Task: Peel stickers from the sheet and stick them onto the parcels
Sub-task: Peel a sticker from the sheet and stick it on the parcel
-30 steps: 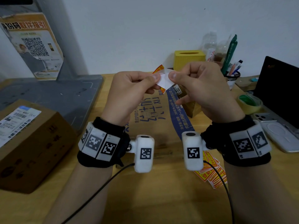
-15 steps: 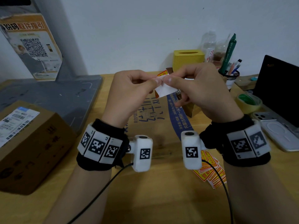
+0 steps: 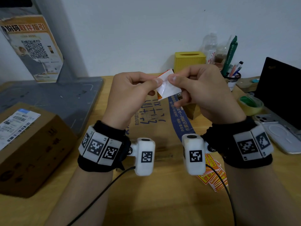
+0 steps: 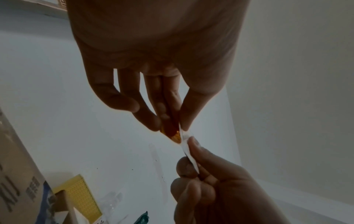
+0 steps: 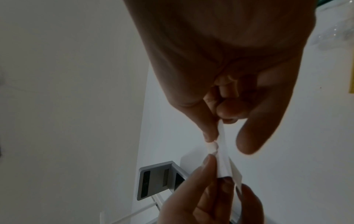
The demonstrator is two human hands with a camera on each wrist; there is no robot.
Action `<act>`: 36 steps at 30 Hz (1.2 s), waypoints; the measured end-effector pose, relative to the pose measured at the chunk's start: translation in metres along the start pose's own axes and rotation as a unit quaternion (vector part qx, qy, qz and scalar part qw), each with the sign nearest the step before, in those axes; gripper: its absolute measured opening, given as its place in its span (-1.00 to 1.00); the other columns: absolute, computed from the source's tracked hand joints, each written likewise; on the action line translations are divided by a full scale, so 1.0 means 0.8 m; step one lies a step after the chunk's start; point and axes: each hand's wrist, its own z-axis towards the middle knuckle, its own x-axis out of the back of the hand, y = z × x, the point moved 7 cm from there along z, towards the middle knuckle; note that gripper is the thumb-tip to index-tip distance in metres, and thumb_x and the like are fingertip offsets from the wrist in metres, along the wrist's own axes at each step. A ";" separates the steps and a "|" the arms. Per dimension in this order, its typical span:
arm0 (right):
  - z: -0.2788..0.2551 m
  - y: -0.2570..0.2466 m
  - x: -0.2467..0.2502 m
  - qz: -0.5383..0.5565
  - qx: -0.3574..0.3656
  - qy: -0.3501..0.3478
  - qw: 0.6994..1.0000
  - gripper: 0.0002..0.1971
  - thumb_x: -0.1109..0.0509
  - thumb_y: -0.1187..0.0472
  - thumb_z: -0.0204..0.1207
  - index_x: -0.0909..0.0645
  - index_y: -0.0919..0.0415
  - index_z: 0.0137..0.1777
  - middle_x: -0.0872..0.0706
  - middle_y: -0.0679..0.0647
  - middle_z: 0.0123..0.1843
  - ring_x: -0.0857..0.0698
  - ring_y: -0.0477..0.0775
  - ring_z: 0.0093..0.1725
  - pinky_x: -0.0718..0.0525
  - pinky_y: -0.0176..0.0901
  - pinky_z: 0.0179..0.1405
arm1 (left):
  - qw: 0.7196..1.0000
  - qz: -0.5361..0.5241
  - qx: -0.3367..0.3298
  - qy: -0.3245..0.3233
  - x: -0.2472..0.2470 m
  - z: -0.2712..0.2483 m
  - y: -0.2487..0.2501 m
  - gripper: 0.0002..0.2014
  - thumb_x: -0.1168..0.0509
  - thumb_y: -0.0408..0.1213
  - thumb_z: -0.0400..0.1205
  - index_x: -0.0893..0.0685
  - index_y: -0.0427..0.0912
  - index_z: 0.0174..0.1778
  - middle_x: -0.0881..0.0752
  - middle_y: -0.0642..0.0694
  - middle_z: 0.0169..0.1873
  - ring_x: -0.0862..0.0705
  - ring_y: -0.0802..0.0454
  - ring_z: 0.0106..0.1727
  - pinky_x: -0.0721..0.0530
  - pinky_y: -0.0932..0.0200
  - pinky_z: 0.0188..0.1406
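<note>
- Lying nearest you on the wooden desk [image 3: 146, 201], a loose pile of orange stickers [image 3: 213, 176] sits just under your right wrist.
- To your left stands a brown cardboard parcel [image 3: 32, 149] with a white shipping label [image 3: 14, 126] on top.
- Flat in front of you lies another cardboard parcel [image 3: 151, 128] with blue printing.
- Above it, your left hand [image 3: 128, 95] and right hand [image 3: 203, 93] are raised together over the desk.
- Your left thumb and fingers pinch the sticker sheet [image 3: 168, 88], white back toward you, orange showing at its edges.
- Your right thumb and forefinger pinch that same sheet at its white edge, close beside your left thumb.
- Farther right are a tape roll [image 3: 250, 105], a phone [image 3: 283, 134] and a dark laptop [image 3: 281, 88].
- At the wall stand a yellow box [image 3: 189, 61] and a pen cup [image 3: 232, 80].
</note>
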 end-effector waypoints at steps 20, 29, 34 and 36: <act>0.001 0.009 0.008 0.095 -0.027 0.048 0.994 -0.72 -0.48 0.28 0.64 -0.59 0.23 -0.32 -0.48 -0.03 -0.51 -0.52 -0.23 -0.69 -0.70 -0.21 -0.61 | 0.990 -0.116 0.080 0.009 -0.002 0.003 -0.016 -0.94 -0.49 -0.34 0.57 -0.81 -0.18 -0.22 -0.78 -0.04 -0.36 -0.71 0.05 -0.36 -0.49 0.18 -0.37; 0.005 0.013 0.009 0.077 -0.023 0.073 0.994 -0.85 -0.45 0.23 0.68 -0.66 0.27 -0.12 -0.53 -0.12 -0.61 -0.47 -0.22 -0.70 -0.62 -0.21 -0.60 | 0.989 -0.112 0.091 0.006 -0.002 0.003 -0.019 -0.90 -0.44 -0.30 0.63 -0.75 -0.17 -0.21 -0.77 0.01 -0.40 -0.71 0.11 -0.40 -0.51 0.22 -0.39; 0.009 0.015 0.014 0.084 -0.013 0.088 0.992 -0.81 -0.46 0.22 0.68 -0.66 0.21 -0.19 -0.40 0.12 -0.50 -0.38 -0.18 -0.69 -0.55 -0.24 -0.64 | 0.990 -0.109 0.090 0.008 -0.001 0.004 -0.019 -0.89 -0.41 -0.29 0.65 -0.74 -0.17 -0.20 -0.77 0.03 -0.39 -0.72 0.13 -0.40 -0.51 0.22 -0.39; 0.009 0.016 0.014 0.093 -0.012 0.091 0.991 -0.81 -0.45 0.23 0.68 -0.65 0.21 -0.19 -0.40 0.11 -0.52 -0.38 -0.17 -0.70 -0.55 -0.24 -0.65 | 0.990 -0.109 0.090 0.010 -0.001 0.004 -0.019 -0.89 -0.40 -0.30 0.66 -0.75 -0.17 -0.18 -0.77 0.04 -0.40 -0.72 0.13 -0.41 -0.51 0.22 -0.39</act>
